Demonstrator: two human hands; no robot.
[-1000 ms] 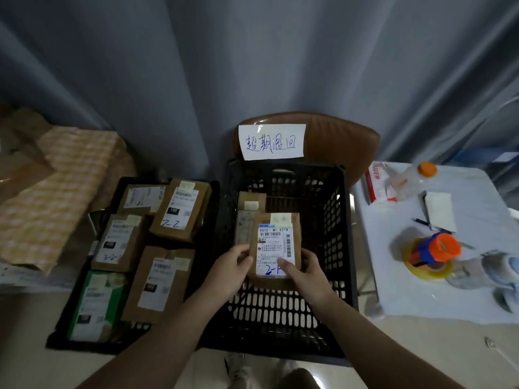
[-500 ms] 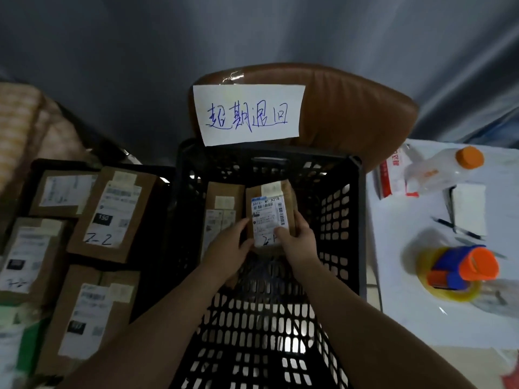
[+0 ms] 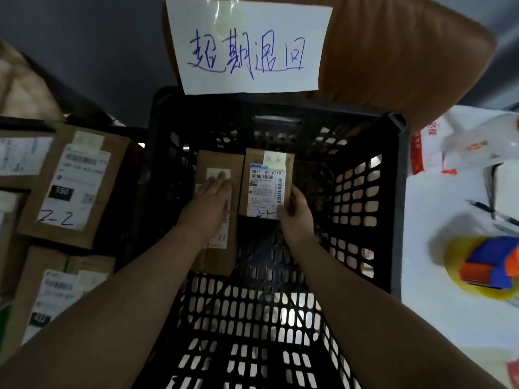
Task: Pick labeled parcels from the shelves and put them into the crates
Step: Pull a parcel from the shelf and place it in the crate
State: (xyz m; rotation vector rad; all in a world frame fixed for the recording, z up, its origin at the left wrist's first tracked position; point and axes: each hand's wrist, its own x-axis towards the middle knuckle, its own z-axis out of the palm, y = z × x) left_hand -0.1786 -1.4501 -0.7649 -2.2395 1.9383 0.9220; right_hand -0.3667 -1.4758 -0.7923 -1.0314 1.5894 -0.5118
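Observation:
Deep inside the black slotted crate (image 3: 391, 197) stand two brown cardboard parcels side by side against the far wall. The right parcel (image 3: 265, 186) bears a white barcode label with blue handwriting at its foot; my right hand (image 3: 295, 214) grips its lower right corner. My left hand (image 3: 209, 203) lies flat, fingers spread, on the face of the left parcel (image 3: 219, 256), covering most of its label. A white paper sign (image 3: 247, 46) with blue handwritten characters hangs above the crate's far rim.
A second black crate at the left holds several labelled brown parcels, one (image 3: 70, 183) marked "2-2". A brown chair back (image 3: 393, 51) rises behind the sign. At the right, a white table (image 3: 449, 318) carries a tape dispenser (image 3: 488, 265), a pen and a packet.
The camera has moved closer over the crate. Both hands lowered the labelled parcel to the crate's far wall; my left hand let go of it and shifted onto the neighbouring parcel.

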